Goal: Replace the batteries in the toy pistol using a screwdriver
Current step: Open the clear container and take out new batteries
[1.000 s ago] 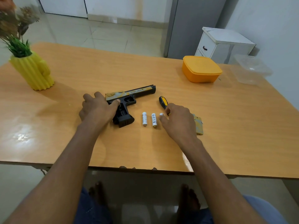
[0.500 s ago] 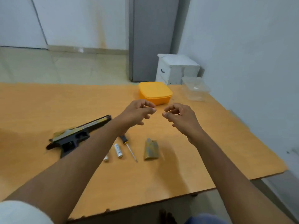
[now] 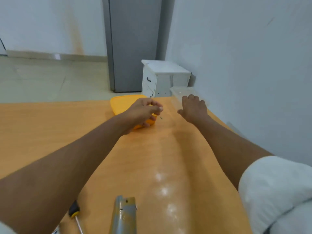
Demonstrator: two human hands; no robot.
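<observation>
My left hand (image 3: 143,113) hovers over the front of an orange lidded box (image 3: 121,103), its fingers curled with the tips drawn together; I see nothing between them. My right hand (image 3: 194,107) reaches flat, fingers straight, onto a clear plastic container (image 3: 179,90) at the table's far right corner. The black-and-yellow screwdriver (image 3: 74,211) lies at the bottom edge, beside the toy's loose grey-gold cover piece (image 3: 124,215). One battery (image 3: 55,231) peeks out under my left forearm. The pistol is out of view.
A tiny dark speck (image 3: 161,117) lies on the orange table (image 3: 152,157) just right of the box. Beyond the table stand a white drawer unit (image 3: 162,78) and a grey fridge (image 3: 133,44). A wall runs close along the right.
My view has swung right and forward, pushing the pistol out of frame. Both hands have stretched farther out, the left over the orange box, the right opening onto the clear container.
</observation>
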